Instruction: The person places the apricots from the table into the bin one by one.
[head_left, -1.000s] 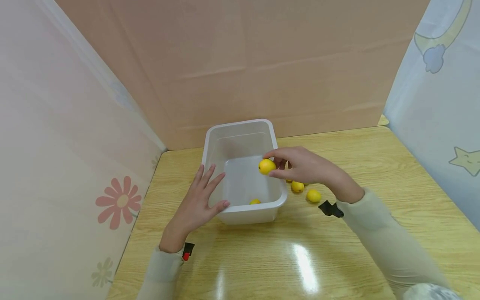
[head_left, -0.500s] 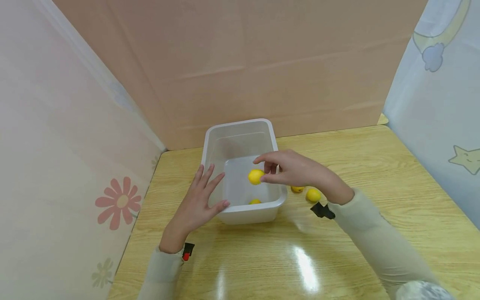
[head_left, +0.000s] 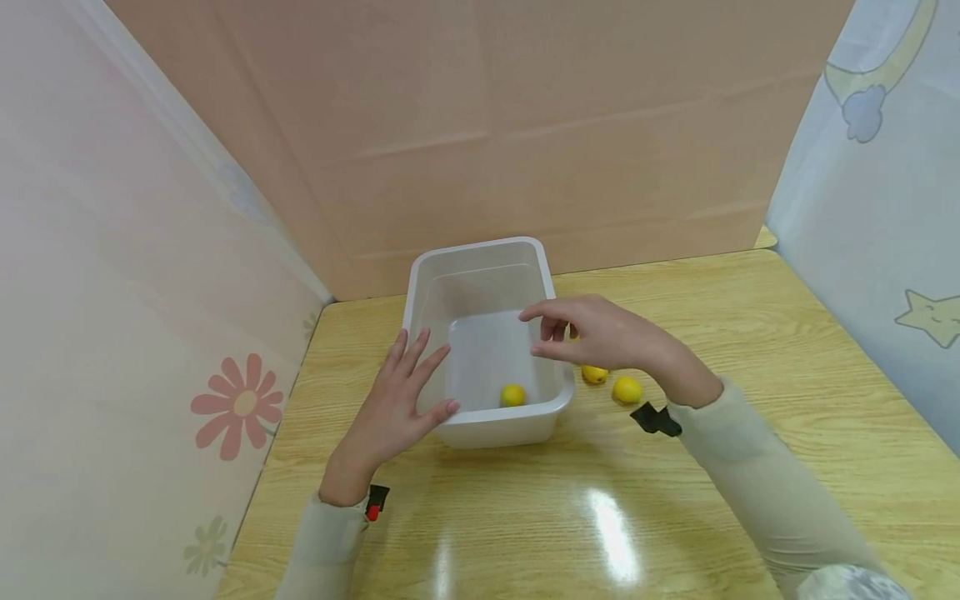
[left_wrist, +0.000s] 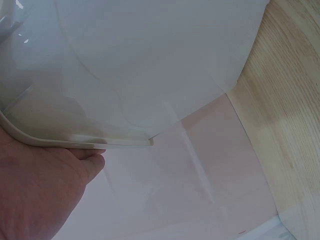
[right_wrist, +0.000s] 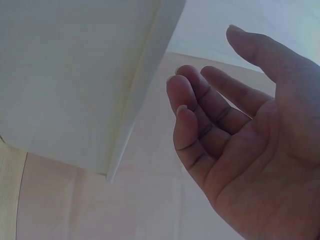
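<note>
The yellow fruit [head_left: 513, 395] lay on the floor of the pale plastic bin [head_left: 496, 428], close to its near wall. The left hand [head_left: 392, 402] rested on the bin's rim at the near left corner, fingers spread and straight, touching the rim. The right hand [head_left: 611, 332] hung over the bin's right rim, fingers loosely bent and thumb well apart from the index fingertip, with nothing between them. Under and beside it, outside the bin, more yellow fruits [head_left: 627, 389] lay on the wood-grain table [head_left: 525, 525], some partly hidden by that hand. A flower-printed sheet [head_left: 120, 317] stood at the left.
</note>
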